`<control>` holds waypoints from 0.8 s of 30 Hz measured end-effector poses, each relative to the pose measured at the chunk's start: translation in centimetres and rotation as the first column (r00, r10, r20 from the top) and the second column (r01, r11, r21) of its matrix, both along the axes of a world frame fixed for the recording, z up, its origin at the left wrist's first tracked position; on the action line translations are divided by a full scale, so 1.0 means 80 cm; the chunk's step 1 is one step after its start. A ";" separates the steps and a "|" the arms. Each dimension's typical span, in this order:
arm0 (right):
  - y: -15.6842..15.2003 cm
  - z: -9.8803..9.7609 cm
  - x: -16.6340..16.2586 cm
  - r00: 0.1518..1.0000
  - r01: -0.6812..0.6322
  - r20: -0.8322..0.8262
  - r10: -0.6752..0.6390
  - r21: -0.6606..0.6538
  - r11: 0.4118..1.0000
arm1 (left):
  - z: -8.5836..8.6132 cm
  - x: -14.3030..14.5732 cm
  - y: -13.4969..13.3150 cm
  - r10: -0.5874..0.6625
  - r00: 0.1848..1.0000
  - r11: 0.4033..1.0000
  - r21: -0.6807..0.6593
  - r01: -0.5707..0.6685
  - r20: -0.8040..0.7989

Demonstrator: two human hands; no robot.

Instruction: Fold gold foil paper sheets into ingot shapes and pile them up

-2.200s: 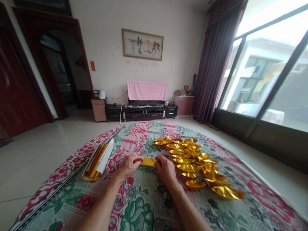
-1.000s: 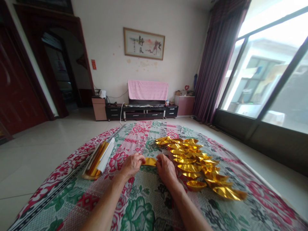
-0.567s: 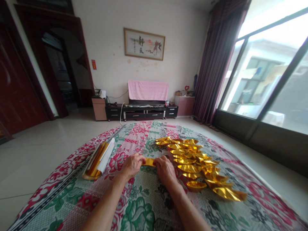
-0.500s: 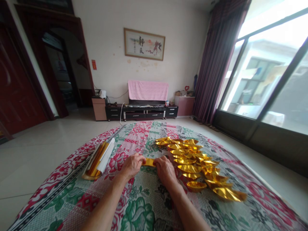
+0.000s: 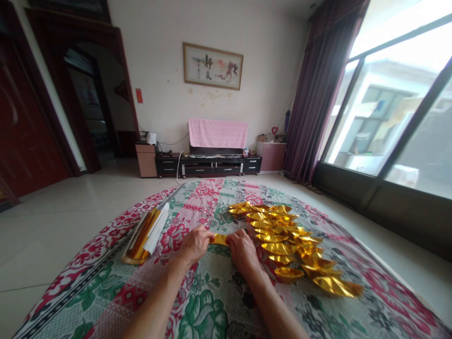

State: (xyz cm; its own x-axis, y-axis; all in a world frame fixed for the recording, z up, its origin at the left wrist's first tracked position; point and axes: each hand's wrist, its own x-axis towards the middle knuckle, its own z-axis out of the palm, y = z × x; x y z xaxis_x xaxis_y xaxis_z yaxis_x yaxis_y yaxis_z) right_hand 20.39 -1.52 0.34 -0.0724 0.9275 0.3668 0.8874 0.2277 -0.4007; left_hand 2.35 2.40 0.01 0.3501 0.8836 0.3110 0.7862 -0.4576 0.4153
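A small folded strip of gold foil paper (image 5: 221, 239) is stretched level between my two hands, low over the flowered cloth (image 5: 203, 313). My left hand (image 5: 196, 243) pinches its left end, and my right hand (image 5: 243, 249) pinches the right end; fingertips cover both ends. Just right of my right hand, several folded gold paper ingots (image 5: 277, 248) lie in rough rows, pointed at their ends. Over to the left rests a curled stack of gold foil sheets (image 5: 144, 235) with white backs.
Beyond the cloth, a black TV cabinet (image 5: 212, 168) stands against the wall, with a pink towel (image 5: 218, 133) draped over what stands on it. A purple curtain (image 5: 303, 103) hangs beside large windows at right. Pale floor tiles (image 5: 88, 202) surround the cloth.
The view has shifted very slightly. Both hands keep their pinch on the gold paper strip, with almost no visible movement.
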 end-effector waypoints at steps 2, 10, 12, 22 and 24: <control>0.001 0.001 0.000 1.000 -0.001 0.000 0.001 -0.014 1.000 | 0.000 0.000 0.000 -0.001 1.000 1.000 0.001 0.001 0.005; 0.000 0.002 0.003 1.000 -0.027 0.007 0.027 -0.008 1.000 | -0.003 0.001 0.000 0.008 1.000 1.000 0.012 -0.008 0.007; -0.001 0.003 0.003 1.000 -0.030 -0.007 0.030 0.005 1.000 | -0.004 0.001 0.000 0.004 1.000 1.000 0.015 -0.004 0.009; -0.004 0.002 0.010 1.000 -0.009 0.017 0.009 0.009 1.000 | -0.006 0.001 0.004 -0.006 1.000 1.000 0.010 0.006 0.021; -0.005 0.002 0.012 0.999 0.011 0.031 -0.011 0.014 1.000 | -0.006 0.001 0.003 -0.004 1.000 1.000 0.011 0.004 0.021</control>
